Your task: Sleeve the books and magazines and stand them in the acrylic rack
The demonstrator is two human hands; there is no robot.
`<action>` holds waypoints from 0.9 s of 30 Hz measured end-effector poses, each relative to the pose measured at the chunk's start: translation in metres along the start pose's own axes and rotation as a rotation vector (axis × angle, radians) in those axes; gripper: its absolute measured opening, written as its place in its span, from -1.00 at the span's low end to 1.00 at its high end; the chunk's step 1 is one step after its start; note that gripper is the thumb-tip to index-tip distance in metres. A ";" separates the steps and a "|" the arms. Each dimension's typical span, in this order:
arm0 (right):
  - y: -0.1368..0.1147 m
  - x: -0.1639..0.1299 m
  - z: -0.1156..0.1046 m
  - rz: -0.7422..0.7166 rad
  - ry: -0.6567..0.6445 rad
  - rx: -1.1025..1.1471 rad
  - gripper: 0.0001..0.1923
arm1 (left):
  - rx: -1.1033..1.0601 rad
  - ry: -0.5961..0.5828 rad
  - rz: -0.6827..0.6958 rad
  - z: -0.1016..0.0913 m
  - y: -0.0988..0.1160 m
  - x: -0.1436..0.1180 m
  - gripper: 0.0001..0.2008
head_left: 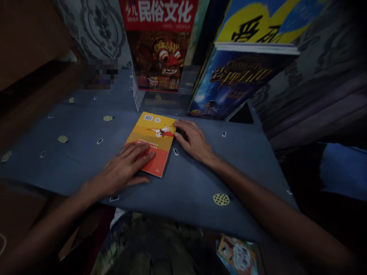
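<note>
A thin yellow and orange book (160, 152) lies on the cloth-covered table, a barcode at its far edge and a small drawn figure on the cover. My left hand (126, 162) rests flat across its near left part, fingers stretched out over the orange area. At the book's right edge is my right hand (193, 139), with curled fingers and thumb closed on that edge. A dark patch shows between thumb and fingers; I cannot tell whether it is shadow or an object.
Behind the book, a red-topped book (163, 42) with a mask picture leans in a clear stand (137, 100). Beside it stand a blue book (229, 84) and a yellow-blue book (258, 23). Another colourful book (237, 256) lies below the table's front edge. Patterned curtain (329, 68) hangs behind.
</note>
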State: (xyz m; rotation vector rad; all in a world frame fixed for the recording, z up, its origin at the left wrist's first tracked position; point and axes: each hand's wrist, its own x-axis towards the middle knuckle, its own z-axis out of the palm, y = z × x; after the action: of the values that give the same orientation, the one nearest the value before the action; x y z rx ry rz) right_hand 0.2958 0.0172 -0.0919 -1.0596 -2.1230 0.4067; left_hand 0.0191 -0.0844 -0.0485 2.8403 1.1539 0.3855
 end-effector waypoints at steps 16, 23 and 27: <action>-0.075 -0.046 -0.008 -0.104 -0.109 0.328 -0.69 | 0.124 -0.030 0.129 -0.004 0.000 0.002 -0.62; -0.075 -0.047 -0.007 -0.059 -0.097 0.368 -0.71 | 0.136 -0.035 0.130 -0.008 0.002 0.004 -0.64; -0.075 -0.047 -0.006 -0.059 -0.096 0.371 -0.71 | 0.141 -0.026 0.131 -0.008 0.002 0.005 -0.64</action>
State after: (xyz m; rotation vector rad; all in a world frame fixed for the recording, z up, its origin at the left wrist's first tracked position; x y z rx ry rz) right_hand 0.2771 -0.0660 -0.0677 -0.7741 -2.0500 0.8010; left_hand 0.0220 -0.0831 -0.0390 3.0428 1.0329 0.2837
